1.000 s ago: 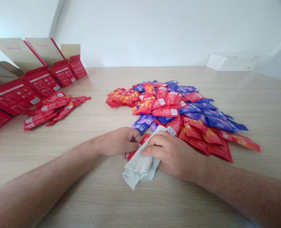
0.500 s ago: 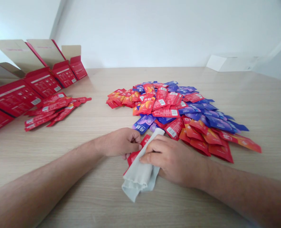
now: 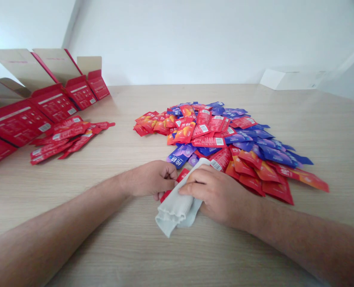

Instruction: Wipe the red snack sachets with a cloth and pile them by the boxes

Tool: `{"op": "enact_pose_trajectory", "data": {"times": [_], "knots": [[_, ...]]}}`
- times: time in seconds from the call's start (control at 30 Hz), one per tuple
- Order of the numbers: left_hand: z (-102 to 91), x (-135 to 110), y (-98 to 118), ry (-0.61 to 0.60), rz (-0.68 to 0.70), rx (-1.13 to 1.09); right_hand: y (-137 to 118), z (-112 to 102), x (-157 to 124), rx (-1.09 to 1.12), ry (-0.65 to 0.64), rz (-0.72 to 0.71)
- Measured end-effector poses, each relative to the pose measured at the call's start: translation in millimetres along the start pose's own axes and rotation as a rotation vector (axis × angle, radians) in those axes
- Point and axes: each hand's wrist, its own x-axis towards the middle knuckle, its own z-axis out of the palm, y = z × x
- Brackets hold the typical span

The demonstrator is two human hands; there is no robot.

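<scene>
My right hand (image 3: 215, 195) grips a folded white cloth (image 3: 178, 203), its loose end hanging toward me. Beneath the cloth lies a red sachet (image 3: 182, 175), mostly covered by it. Closed around the sachet's left edge is my left hand (image 3: 155, 179), its fingertips partly hidden. Just beyond both hands spreads a pile of red-orange sachets (image 3: 208, 129) and blue-purple sachets (image 3: 275, 153), some showing barcodes. A blue sachet (image 3: 179, 155) from the pile lies close to my left fingers.
Open red cartons (image 3: 52, 103) stand in a row at the left, flaps raised. In front of them lies a smaller heap of red sachets (image 3: 66, 139). A white box (image 3: 290, 79) sits at the back right of the wooden table (image 3: 119, 247), against the wall.
My right hand and the cloth have shifted slightly up and to the right, away from me along the sachet. My left hand has stayed nearly in place.
</scene>
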Motion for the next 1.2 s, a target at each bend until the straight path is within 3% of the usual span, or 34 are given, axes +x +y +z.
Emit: {"op": "enact_pose_trajectory", "data": {"times": [0.07,0.23,0.4,0.57,0.73,0.93,1.1,1.2], "knots": [[0.0,0.0,-0.5,0.000,-0.004,0.002,-0.5,0.0,0.1,-0.009,0.008,0.020],[-1.4,-0.9,1.7,0.021,0.006,0.016,-2.0,-2.2,0.8,-0.007,-0.051,-0.088],[-0.5,-1.3,2.3,-0.001,0.003,0.010,-1.2,-0.1,-0.5,-0.004,0.003,-0.004],[-1.4,-0.8,1.7,0.027,0.020,0.023,-3.7,0.5,-0.7,0.001,-0.030,-0.117],[-0.2,-1.3,3.1,0.004,0.007,0.013,-2.2,0.1,-1.0,-0.013,0.007,0.007],[-1.9,-0.9,3.9,0.029,0.011,0.016,-4.2,0.5,0.6,-0.002,-0.045,-0.136],[-1.0,-0.1,1.4,0.018,0.006,0.009,-4.3,0.4,-0.6,-0.015,-0.011,-0.025],[-2.8,0.1,2.2,0.027,0.020,0.020,-6.0,1.7,0.3,-0.018,-0.022,-0.098]]}}
